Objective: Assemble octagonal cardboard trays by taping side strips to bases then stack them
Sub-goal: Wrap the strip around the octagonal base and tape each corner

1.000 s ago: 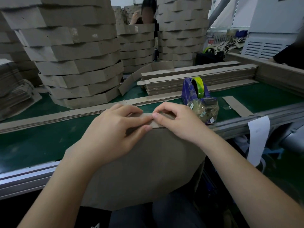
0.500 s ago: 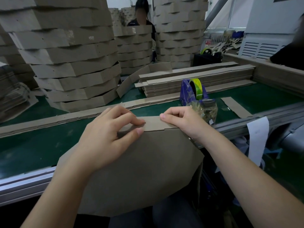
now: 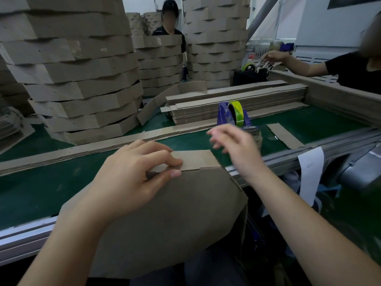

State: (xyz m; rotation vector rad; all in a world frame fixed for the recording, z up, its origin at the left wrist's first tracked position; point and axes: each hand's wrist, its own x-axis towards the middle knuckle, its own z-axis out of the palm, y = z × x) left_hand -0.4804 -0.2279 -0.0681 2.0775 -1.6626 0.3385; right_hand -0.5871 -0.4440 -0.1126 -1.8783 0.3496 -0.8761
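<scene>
Step in hand, as judged: taping a side strip to a base. To the near left of the tape dispenser (image 3: 233, 114), the left hand (image 3: 132, 178) is pinching the side strip (image 3: 195, 159) between thumb and fingers, holding it against the far edge of the octagonal base (image 3: 169, 213); the base is leaning on the conveyor rail (image 3: 288, 159) toward the person. The right hand (image 3: 235, 145) is hovering just in front of the dispenser, fingers spread and holding nothing; it is blurred.

The next move is likely calling for a length of tape, pulled and pressed across the joint while the pinch is holding the alignment.

Surroundings: stacked finished trays (image 3: 82, 79) are standing well left of the dispenser; a long loose strip (image 3: 72, 150) is lying across the green belt (image 3: 41, 186) to its left; flat strips (image 3: 237, 96) are piled just behind it; a cardboard offcut (image 3: 284, 135) is lying to its right. Nothing is blocking the reach.
</scene>
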